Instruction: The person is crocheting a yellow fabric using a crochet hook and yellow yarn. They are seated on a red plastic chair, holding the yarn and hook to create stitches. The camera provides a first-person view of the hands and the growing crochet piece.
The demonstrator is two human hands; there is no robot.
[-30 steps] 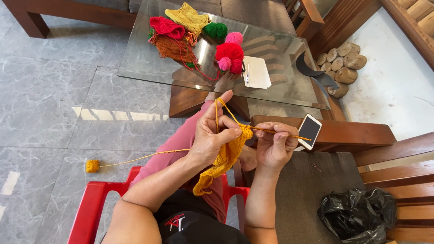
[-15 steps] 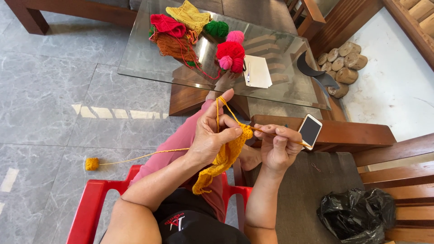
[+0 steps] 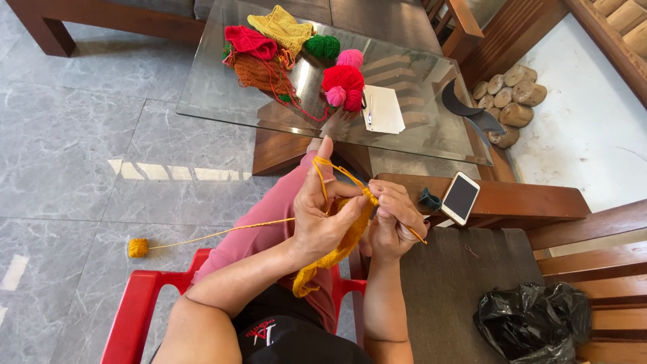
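My left hand (image 3: 322, 214) grips a strip of orange crocheted fabric (image 3: 330, 255), with the orange yarn looped over its raised forefinger. My right hand (image 3: 394, 221) is closed on a thin crochet hook (image 3: 412, 233) at the top edge of the fabric, touching the left hand. The yarn strand (image 3: 216, 233) runs left across my pink-trousered leg to a small orange yarn ball (image 3: 138, 247) on the grey tiled floor.
I sit on a red plastic chair (image 3: 138, 310). A glass table (image 3: 222, 101) ahead carries knitted pieces, yarn balls (image 3: 342, 78) and a notepad (image 3: 383, 108). A phone (image 3: 460, 197) lies on a wooden armrest. A black plastic bag (image 3: 532, 323) rests on the seat at right.
My right hand has shifted slightly toward the left hand, working the hook at the fabric's top edge. The left hand and the yarn ball have stayed in place.
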